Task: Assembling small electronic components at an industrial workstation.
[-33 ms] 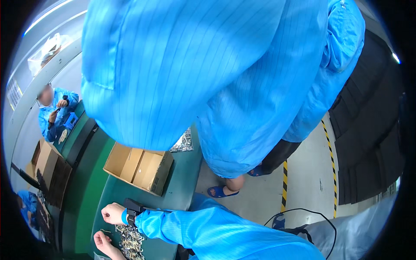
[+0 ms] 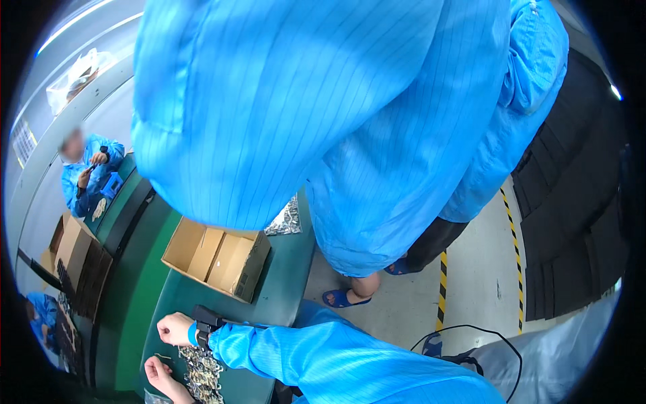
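Note:
My right hand point(image 2: 175, 329) reaches in from the right in a blue sleeve, with a black device strapped at the wrist. Its fingers are curled together, and whatever they pinch is too small to make out. Just below it, near the left edge of the bench, my left hand point(image 2: 160, 374) is also closed, its fingertips bent inward. A thin pale strip point(image 2: 163, 357) shows between the two hands; I cannot tell whether either one holds it. Beside both hands lies a pile of small metal parts point(image 2: 203, 377), partly under my right wrist.
An open cardboard box point(image 2: 232, 269) with a divider stands on the green bench point(image 2: 286, 266) beyond my hands. Behind it lies a clear bag of parts point(image 2: 288, 221). A co-worker's blue smock point(image 2: 282, 114) fills the upper middle. Another person point(image 2: 91, 172) works at far left.

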A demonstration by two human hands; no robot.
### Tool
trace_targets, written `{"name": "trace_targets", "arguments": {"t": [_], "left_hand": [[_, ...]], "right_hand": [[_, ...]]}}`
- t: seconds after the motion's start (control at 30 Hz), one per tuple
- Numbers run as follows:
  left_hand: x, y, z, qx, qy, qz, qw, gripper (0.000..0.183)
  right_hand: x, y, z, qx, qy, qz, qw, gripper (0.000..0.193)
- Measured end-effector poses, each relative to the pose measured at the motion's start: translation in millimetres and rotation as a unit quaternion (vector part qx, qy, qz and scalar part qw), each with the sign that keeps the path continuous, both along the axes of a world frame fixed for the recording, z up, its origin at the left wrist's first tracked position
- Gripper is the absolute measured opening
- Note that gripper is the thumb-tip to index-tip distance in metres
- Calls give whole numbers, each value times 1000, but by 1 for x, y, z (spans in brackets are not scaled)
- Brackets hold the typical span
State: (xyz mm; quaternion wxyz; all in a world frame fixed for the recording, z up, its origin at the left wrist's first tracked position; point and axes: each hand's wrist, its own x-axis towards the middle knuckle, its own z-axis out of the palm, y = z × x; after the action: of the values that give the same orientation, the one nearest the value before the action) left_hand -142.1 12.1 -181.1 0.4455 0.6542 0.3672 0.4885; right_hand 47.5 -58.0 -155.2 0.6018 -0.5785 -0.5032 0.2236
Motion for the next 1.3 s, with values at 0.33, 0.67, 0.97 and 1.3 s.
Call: {"name": "trace_targets", "arguments": {"t": [0.33,0.67,0.97,1.3], "left_hand": [[21,-34,45,-117,-31,15,993,14],[12,-30,43,-169,-127,-40,977,6],[20,-31,40,-179,-86,-80,977,3],[12,-31,43,-206,-97,-121,966,3]], "right_hand": [[25,16,-4,3,181,167,969,8],[-9,2,17,-33,-38,171,984,13],[-4,-1,16,-62,-52,149,985,12],[0,1,15,-79,-9,230,970,7]]}}
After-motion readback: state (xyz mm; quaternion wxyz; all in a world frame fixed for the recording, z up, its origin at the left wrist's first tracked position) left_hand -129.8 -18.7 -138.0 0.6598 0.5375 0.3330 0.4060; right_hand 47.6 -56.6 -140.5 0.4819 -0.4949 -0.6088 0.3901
